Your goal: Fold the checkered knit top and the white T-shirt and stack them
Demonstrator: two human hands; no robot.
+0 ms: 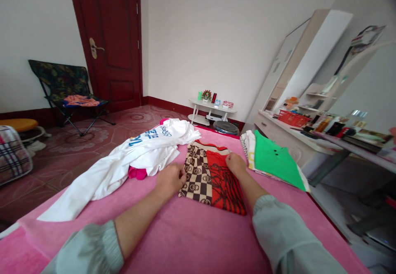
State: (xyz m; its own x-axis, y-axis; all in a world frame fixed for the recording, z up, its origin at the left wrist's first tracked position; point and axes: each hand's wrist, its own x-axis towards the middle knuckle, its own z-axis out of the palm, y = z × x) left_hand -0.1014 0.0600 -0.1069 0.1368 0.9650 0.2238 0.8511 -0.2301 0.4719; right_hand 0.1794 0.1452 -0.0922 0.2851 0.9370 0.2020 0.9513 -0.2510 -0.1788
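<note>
Left of a red basket (pixel 293 118), contents unclear, left fingers (pixel 182 179) and right fingers (pixel 229 159) grip patterned cloth (pixel 202 179).

1. The pink bed (pixel 192 241) is carrying clothes.
2. A white shirt (pixel 116 169) is sprawling on the left, over magenta cloth (pixel 137 173).
3. A patterned garment (pixel 204 179) is lying mid-bed.
4. A stack (pixel 250 148) is resting right, a green shirt (pixel 275 156) topping it.

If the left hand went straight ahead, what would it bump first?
Probably the checked cloth: it lies right by the fingertips of the left hand, which may already touch it.
</note>
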